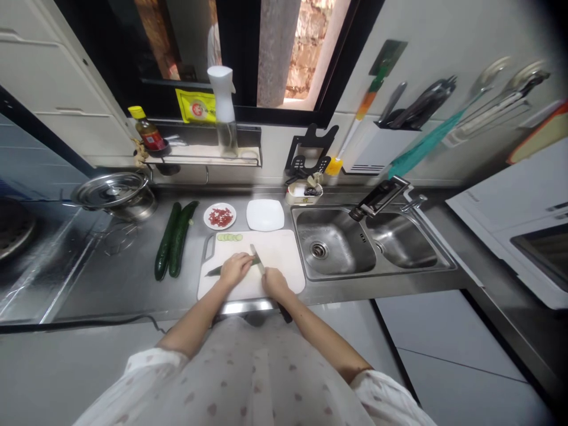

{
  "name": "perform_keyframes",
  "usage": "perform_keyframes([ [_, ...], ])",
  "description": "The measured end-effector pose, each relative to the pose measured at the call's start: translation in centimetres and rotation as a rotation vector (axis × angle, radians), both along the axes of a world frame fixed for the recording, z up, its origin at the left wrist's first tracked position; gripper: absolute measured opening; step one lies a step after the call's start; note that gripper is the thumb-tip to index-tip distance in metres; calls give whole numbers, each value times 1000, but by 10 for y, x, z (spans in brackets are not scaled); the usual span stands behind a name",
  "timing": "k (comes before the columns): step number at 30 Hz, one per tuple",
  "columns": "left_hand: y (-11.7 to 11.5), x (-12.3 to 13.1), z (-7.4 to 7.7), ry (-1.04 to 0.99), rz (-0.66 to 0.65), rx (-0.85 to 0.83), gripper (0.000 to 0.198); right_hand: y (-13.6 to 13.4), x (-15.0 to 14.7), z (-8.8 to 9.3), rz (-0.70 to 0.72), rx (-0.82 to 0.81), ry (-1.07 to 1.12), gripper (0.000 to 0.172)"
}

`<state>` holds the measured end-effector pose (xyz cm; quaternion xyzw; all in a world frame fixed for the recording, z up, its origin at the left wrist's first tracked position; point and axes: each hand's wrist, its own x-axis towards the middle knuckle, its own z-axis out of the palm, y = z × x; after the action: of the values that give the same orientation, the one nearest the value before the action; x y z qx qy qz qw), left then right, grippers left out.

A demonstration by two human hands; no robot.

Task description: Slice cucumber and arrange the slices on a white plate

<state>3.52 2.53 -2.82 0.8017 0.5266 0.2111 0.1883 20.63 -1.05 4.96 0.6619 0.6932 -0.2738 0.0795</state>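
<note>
On the white cutting board (284, 278) lies a dark green cucumber piece (215, 271), its tapered end pointing left. My left hand (236, 270) is closed over it, fingers near its right end. My right hand (274, 283) grips a kitchen knife (257, 257), whose blade crosses at the cucumber's right end; most of its handle is hidden by the hand. Whether the blade is in the cucumber, I cannot tell. Several pale cucumber slices (229, 237) lie in an overlapping row at the board's upper left. Two whole cucumbers (178, 239) rest side by side left of the board.
Behind the board stand a plate of chopped reddish pieces (220, 216) and a white square plate (265, 215). A double sink (337, 239) with a black faucet (379, 197) is at the right. A lidded steel pot (116, 195) stands at the left, below a shelf with bottles.
</note>
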Motion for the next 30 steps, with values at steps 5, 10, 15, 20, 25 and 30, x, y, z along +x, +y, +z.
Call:
perform_keyframes([
  [5, 0, 0, 0, -6, 7, -2, 27, 7, -3, -2, -1, -10, 3, 33],
  [10, 0, 1, 1, -17, 10, -11, 27, 16, -8, -2, -2, -11, 11, 33],
  [15, -1, 1, 3, -16, 19, -3, 26, 22, -13, -1, -24, -25, 8, 34],
  [20, -1, 1, 3, -23, 17, 8, 26, 17, -10, -5, -26, -19, 19, 34],
  [25, -1, 1, 1, -27, 20, -1, 26, 1, -1, -6, -23, -30, 9, 32],
  [30, 0, 1, 1, -15, 21, -15, 28, -6, 2, -5, -19, -40, -6, 31],
])
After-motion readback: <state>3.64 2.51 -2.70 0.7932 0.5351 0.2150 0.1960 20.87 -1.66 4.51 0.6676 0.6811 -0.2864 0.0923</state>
